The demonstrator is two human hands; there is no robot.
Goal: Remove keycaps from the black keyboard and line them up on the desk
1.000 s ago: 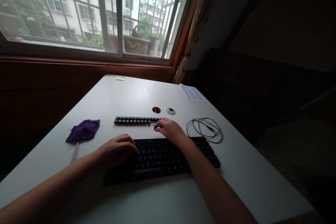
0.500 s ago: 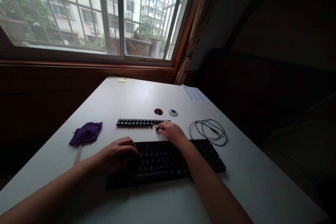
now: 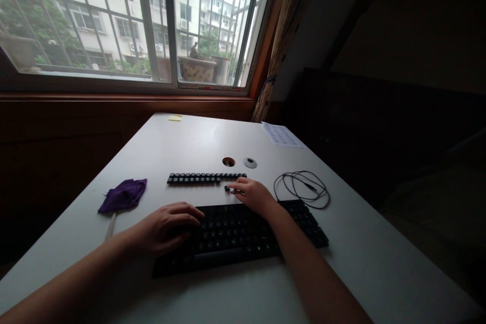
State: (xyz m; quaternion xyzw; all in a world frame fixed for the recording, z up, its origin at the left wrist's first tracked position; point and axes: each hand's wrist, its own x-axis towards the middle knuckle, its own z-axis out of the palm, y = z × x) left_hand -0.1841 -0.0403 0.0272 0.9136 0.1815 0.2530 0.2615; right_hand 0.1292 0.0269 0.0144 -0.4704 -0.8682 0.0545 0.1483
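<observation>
At the frame's lower centre, the left hand [image 3: 169, 225] rests on a long black rectangular keyboard [image 3: 228, 234], grip spread; mid-frame, the right hand [image 3: 255, 196] touches a small black keycap [image 3: 227, 189] (clamped or not, I can't tell).

Daylight comes through a wide window [image 3: 172, 25], with bars outside and a pale building [image 3: 195, 12] and green trees [image 3: 26, 23] beyond, onto a white table [image 3: 205, 134] near a brown wooden sill [image 3: 125, 97], while a tied curtain [image 3: 285, 35] hangs beside the window and the room's right side lies in deep shadow.
</observation>
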